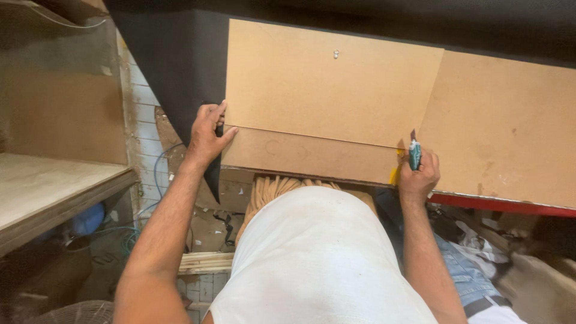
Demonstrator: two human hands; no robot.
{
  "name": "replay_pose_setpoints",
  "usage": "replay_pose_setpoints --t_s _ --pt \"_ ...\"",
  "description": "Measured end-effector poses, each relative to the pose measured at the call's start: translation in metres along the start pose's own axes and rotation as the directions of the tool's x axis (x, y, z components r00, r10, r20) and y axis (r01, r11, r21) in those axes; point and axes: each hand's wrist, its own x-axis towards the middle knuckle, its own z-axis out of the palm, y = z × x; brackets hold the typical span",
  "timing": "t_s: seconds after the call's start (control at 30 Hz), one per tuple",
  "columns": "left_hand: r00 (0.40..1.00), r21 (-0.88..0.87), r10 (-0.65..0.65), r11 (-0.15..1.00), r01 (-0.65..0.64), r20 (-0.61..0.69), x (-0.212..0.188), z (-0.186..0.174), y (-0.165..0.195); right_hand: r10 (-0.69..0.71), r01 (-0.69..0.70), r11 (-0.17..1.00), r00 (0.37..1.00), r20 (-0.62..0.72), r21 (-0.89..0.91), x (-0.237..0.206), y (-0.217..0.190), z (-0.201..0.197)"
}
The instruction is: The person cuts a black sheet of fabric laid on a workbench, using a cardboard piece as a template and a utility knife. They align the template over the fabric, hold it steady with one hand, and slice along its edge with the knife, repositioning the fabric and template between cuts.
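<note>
A tan fibreboard panel (pixel 330 84) lies on top of a larger tan board (pixel 504 126) on a workbench. My left hand (pixel 208 135) presses on the panel's lower left corner, fingers spread over its edge. My right hand (pixel 419 174) is closed around a green-handled utility knife (pixel 414 153), blade up, at the panel's lower right corner. A small screw (pixel 336 54) sticks out near the panel's top middle.
A red bench edge (pixel 504 204) runs under the boards at the right. Wooden shelving (pixel 54 180) stands at the left. Below lie cardboard scraps, blue cable (pixel 157 168), a bundle of wooden strips (pixel 282 186) and cloth scraps at lower right.
</note>
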Motion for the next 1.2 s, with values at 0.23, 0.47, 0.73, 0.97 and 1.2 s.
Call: replay_pose_setpoints --t_s 0.23,0.47,0.73,0.97,1.2 --pt "0.986 -0.082 -0.154 0.986 0.148 -0.067 0.010 0.000 0.014 0.356 -0.367 0.841 0.929 0.104 0.398 0.007 0.022 -0.018" --pt "0.953 0.249 -0.169 0.940 0.233 -0.252 0.037 0.044 0.069 0.373 -0.470 0.537 0.877 0.302 0.701 0.041 0.014 -0.029" --pt "0.938 0.340 -0.273 0.879 0.333 -0.214 0.112 0.085 0.112 -0.200 -0.142 0.866 0.780 0.593 0.479 0.142 -0.093 0.025" --pt "0.859 0.559 -0.466 0.663 0.498 -0.213 0.146 0.091 0.099 -0.422 0.018 0.879 0.495 0.760 0.477 0.220 -0.217 0.104" --pt "0.779 0.705 -0.540 0.414 0.576 -0.319 0.168 0.092 0.092 -0.896 0.682 0.424 0.218 0.388 0.596 0.249 -0.304 0.231"
